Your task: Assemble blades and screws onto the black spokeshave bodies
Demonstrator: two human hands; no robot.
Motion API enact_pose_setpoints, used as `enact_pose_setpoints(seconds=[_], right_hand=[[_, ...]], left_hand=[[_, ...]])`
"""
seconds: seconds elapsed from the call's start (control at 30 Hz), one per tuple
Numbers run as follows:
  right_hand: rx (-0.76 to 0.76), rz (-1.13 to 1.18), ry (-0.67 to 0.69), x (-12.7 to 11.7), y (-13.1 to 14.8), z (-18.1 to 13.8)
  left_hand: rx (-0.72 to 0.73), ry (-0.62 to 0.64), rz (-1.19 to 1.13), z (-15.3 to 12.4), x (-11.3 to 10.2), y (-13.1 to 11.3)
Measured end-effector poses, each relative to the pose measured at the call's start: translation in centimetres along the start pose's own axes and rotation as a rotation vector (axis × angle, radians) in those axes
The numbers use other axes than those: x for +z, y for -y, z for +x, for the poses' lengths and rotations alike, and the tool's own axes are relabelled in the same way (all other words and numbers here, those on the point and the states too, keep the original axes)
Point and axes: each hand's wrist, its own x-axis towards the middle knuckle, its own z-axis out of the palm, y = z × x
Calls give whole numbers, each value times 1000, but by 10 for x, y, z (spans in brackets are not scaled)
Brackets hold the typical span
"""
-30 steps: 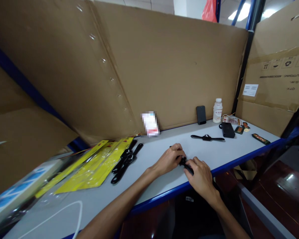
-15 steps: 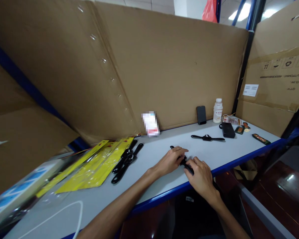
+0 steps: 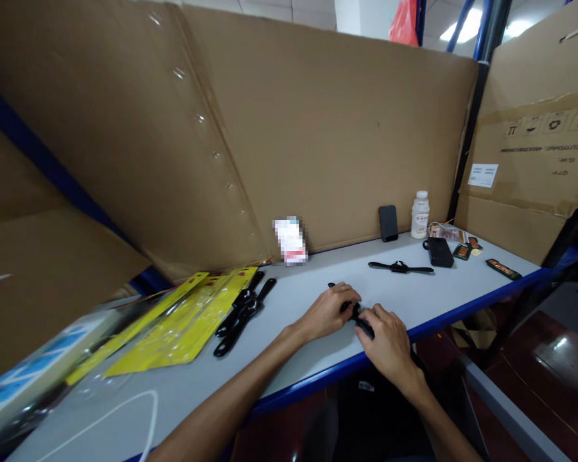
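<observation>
Both hands are on a black spokeshave held low over the table near its front edge. My left hand is closed round its far-left handle and middle, with the fingers bent over the centre. My right hand pinches the nearer handle. The fingers hide much of the tool's middle. Another black spokeshave lies to the right, beyond my hands. To the left, a spokeshave rests beside a second one, partly behind it, at the edge of yellow packaging cards.
Against the cardboard wall lean a blurred white-screened thing and a black phone. A white bottle, a black case and small dark packets stand at the right. A white cable crosses the left front.
The fingers of my left hand have curled in over the spokeshave's middle, where one pointed out to the right before. My right hand has stayed almost in place.
</observation>
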Motion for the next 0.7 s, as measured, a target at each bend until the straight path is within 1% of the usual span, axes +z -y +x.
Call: enact_pose_setpoints(seconds=[0.1, 0.17, 0.33, 0.57, 0.7], right_hand=[[-8, 0, -6, 2, -1, 0], [-8, -3, -7, 2, -2, 1], [-7, 3, 0, 1, -1, 0], [-6, -3, -3, 0, 0, 0], [-10, 6, -11, 0, -1, 0]], left_hand=[[-19, -17, -8, -1, 1, 4], [-5, -6, -22, -1, 0, 4], [26, 10, -18, -1, -5, -1], [-16, -50, 78, -1, -8, 2], [20, -19, 25, 0, -7, 2]])
